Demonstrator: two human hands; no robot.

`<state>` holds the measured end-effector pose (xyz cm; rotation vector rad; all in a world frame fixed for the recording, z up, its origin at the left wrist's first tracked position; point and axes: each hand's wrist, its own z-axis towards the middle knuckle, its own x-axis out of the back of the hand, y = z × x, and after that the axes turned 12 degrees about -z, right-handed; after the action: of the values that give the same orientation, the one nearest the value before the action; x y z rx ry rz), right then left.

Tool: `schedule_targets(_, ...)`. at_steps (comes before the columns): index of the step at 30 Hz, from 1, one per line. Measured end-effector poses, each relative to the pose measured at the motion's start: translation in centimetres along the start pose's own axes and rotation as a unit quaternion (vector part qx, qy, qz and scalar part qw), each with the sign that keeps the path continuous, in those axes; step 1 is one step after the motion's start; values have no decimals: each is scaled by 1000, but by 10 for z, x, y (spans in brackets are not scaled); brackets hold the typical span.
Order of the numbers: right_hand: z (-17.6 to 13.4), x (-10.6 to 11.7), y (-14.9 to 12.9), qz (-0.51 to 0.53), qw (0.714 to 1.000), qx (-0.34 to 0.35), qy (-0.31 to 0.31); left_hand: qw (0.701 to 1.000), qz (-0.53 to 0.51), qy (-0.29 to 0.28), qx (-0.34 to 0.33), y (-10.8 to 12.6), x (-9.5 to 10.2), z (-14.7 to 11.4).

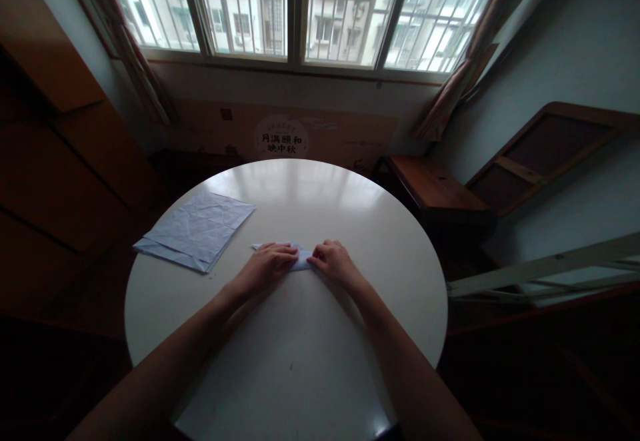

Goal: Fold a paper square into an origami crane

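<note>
A small folded piece of white paper (303,260) lies on the round white table (290,374), in front of me. My left hand (270,259) rests over its left part, fingers stretched out and pressing it down; a pointed tip shows past the knuckles. At its right end, the fingers of my right hand (331,260) are bent and pinch the paper's edge. Both hands cover much of the paper, so its full shape is hidden.
Creased white sheets of paper (197,228) lie at the table's left side. Beyond the far edge stand a cardboard panel (340,138) and barred windows. A wooden bench (435,184) is at the right, wooden cabinets (55,161) at the left.
</note>
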<state>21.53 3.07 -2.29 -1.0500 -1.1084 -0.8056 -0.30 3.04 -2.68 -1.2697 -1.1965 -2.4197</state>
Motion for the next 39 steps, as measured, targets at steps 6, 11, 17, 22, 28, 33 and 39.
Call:
schedule_targets(6,-1,4,11,29,999,6,-18,1000,-3,18,9,1,-1,-1)
schedule_targets(11,-2,11,12,20,998,-11,-52,999,-12,33,5,0,0,-2)
schedule_targets(17,-3,14,6,-21,998,-31,-56,1000,4,17,8,0,1,-1)
schedule_targets(22,-6,17,-2,-55,996,-40,-66,1000,16,11,-8,-3,-3,-1)
schedule_targets(28,-9,17,-7,-64,996,-48,-47,998,64,-12,0,5,-3,-3)
schedule_targets(33,-7,16,-3,-46,997,-47,-38,998,61,-18,8,9,0,-3)
schedule_targets(39,-4,16,14,-29,995,-87,-38,998,55,-15,19,9,0,-2)
